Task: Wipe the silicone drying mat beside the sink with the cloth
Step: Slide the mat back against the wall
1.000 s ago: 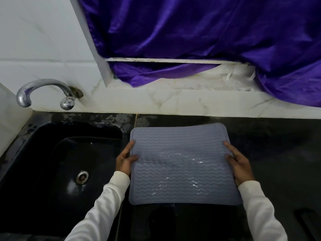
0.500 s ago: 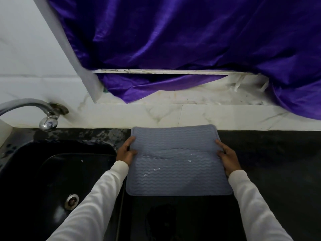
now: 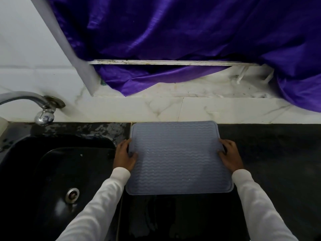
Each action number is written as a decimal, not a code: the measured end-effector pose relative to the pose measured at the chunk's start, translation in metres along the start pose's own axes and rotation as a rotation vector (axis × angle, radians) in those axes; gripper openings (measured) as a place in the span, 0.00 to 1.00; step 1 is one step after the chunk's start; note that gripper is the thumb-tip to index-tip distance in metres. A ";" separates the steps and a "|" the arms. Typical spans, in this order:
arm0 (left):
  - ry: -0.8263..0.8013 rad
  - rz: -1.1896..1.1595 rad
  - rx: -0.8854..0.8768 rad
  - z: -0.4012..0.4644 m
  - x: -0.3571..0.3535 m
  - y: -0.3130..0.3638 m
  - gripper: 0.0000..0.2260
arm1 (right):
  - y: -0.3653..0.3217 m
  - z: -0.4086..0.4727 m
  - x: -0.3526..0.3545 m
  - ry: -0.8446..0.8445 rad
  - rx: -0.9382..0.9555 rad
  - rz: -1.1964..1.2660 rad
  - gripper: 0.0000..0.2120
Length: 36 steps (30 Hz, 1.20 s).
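A grey-blue silicone drying mat (image 3: 177, 159) with a wavy ribbed surface lies flat on the black counter, right of the sink, its far edge against the white marble backsplash. Small water droplets glint on its middle. My left hand (image 3: 124, 156) grips the mat's left edge, thumb on top. My right hand (image 3: 230, 156) grips the right edge the same way. No cloth is in view.
A black sink (image 3: 52, 171) with a metal drain (image 3: 72, 194) sits at the left, under a chrome tap (image 3: 37, 105). Purple fabric (image 3: 191, 35) hangs over the window ledge behind. Dark counter (image 3: 278, 153) extends to the right of the mat.
The mat was bent and raised between both hands; it now lies flat, pushed back against the backsplash. The view shifted toward the wall.
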<state>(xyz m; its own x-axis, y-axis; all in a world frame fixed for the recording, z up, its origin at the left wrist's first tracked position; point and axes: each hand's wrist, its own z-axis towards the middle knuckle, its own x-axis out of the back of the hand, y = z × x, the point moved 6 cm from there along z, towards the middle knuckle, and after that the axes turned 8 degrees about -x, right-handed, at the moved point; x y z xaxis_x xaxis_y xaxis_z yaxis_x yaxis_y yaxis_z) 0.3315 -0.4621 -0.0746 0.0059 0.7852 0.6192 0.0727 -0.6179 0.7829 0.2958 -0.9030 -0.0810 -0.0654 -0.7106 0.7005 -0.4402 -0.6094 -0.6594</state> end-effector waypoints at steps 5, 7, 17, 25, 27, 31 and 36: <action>-0.045 0.067 0.008 -0.006 0.000 0.007 0.24 | 0.000 -0.008 -0.004 0.025 0.011 -0.033 0.20; -0.056 0.091 -0.001 -0.006 0.000 0.010 0.22 | -0.002 -0.010 -0.004 0.039 0.033 -0.047 0.19; -0.022 0.111 0.028 -0.001 0.000 0.017 0.19 | -0.010 -0.017 -0.005 0.082 0.031 -0.074 0.18; 0.091 0.034 0.036 -0.029 0.018 0.015 0.20 | -0.005 -0.030 0.007 0.190 -0.141 0.060 0.20; 0.104 -0.025 0.076 -0.045 0.023 0.004 0.20 | 0.004 -0.047 0.011 0.233 -0.199 0.135 0.18; 0.047 -0.007 0.087 -0.084 0.021 -0.011 0.20 | 0.024 -0.087 0.010 0.186 -0.172 -0.016 0.13; 0.115 0.029 -0.037 -0.129 0.014 -0.010 0.19 | 0.048 -0.124 0.004 0.137 -0.233 -0.018 0.12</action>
<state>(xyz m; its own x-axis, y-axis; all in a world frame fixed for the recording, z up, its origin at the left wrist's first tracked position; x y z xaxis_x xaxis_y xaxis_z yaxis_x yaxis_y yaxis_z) 0.2018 -0.4500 -0.0658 -0.1068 0.7587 0.6427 0.0374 -0.6428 0.7651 0.1631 -0.8918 -0.0762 -0.1690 -0.6363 0.7527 -0.6357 -0.5133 -0.5766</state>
